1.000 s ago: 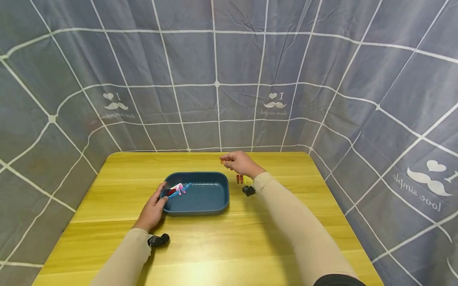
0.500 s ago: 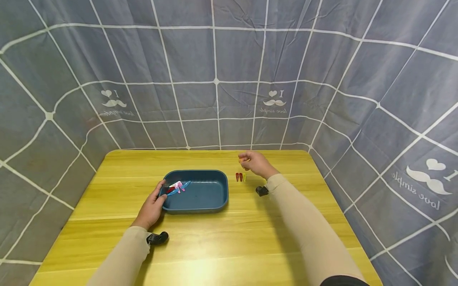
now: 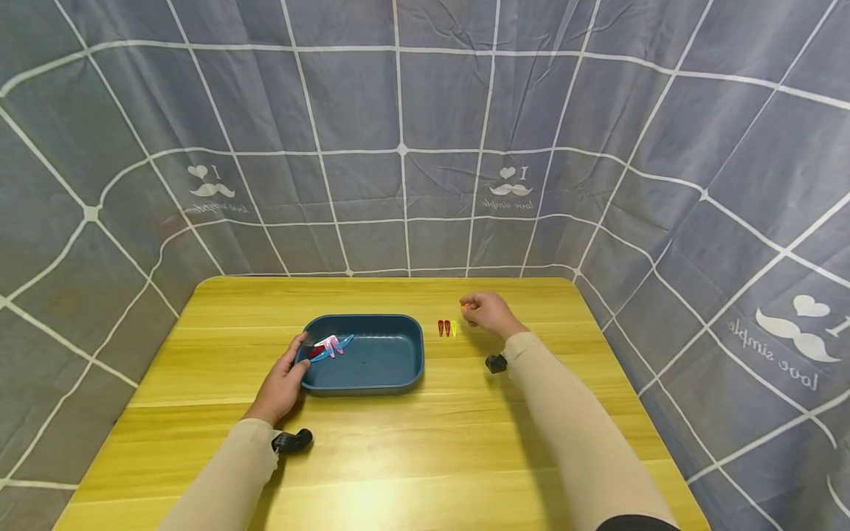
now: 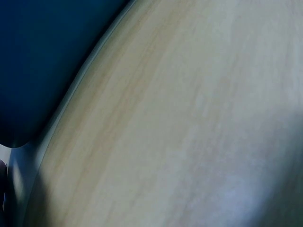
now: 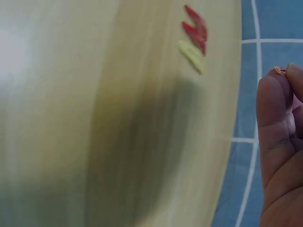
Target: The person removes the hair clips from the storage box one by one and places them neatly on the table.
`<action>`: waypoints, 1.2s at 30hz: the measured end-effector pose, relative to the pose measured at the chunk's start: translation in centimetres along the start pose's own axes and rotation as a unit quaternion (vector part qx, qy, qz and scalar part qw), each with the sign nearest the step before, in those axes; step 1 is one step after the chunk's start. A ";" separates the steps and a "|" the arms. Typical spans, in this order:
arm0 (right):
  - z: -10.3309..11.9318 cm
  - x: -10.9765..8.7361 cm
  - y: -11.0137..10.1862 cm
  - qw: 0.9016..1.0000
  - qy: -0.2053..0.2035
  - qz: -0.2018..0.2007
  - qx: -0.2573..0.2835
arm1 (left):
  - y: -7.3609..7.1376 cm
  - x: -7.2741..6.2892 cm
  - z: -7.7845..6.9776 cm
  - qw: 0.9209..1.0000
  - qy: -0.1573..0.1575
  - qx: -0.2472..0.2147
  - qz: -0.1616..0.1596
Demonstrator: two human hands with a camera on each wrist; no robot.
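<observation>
My left hand (image 3: 280, 387) grips the left end of a dark blue plastic basin (image 3: 364, 384), thumb by the rim. Inside at its left lie several snap hair clips: a blue clip (image 3: 344, 342), a pink clip (image 3: 334, 346), a red clip (image 3: 316, 352) and a white one. Between thumb and fingertips, my right hand (image 3: 491, 314) pinches a small orange hair clip (image 5: 280, 70); the fingers cover most of it. Just left of that hand, two red hair clips (image 3: 443, 328) and a yellow hair clip (image 3: 454, 329) lie side by side on the table.
The wooden table (image 3: 372, 457) has rounded far corners and meets a grey checked curtain (image 3: 358, 192) behind. More curtain hangs at both sides. Black wrist devices (image 3: 292, 442) stick out near both sleeves.
My right hand has moved rightward with the orange hair clip, past the row of clips, and then come a little nearer. The yellow clip now shows fully. My left hand stays at the basin.
</observation>
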State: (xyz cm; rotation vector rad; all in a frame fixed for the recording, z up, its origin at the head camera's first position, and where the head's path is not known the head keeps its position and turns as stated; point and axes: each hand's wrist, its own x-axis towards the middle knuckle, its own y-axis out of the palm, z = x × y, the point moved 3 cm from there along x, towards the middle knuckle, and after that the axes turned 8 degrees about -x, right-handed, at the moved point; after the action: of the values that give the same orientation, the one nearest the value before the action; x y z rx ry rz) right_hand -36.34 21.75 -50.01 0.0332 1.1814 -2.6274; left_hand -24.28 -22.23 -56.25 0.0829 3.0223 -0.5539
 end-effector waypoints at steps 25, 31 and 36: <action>-2.8 0.4 3.0 0.999 0.041 0.006 -0.006 | -0.1 0.0 -0.1 1.000 0.001 -0.003 0.000; -2.9 0.3 3.2 0.999 0.049 0.002 -0.015 | -0.2 0.0 -0.2 1.000 0.000 -0.006 0.002; -3.0 0.3 3.6 0.998 0.057 -0.005 -0.028 | -0.2 -0.1 -0.2 1.000 -0.001 -0.006 0.001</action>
State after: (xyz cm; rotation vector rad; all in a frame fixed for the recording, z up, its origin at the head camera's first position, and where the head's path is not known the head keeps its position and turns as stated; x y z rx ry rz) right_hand -36.00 21.67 -54.69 0.1674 1.2952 -2.6306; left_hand -24.22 -22.32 -55.96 0.0853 3.0230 -0.5343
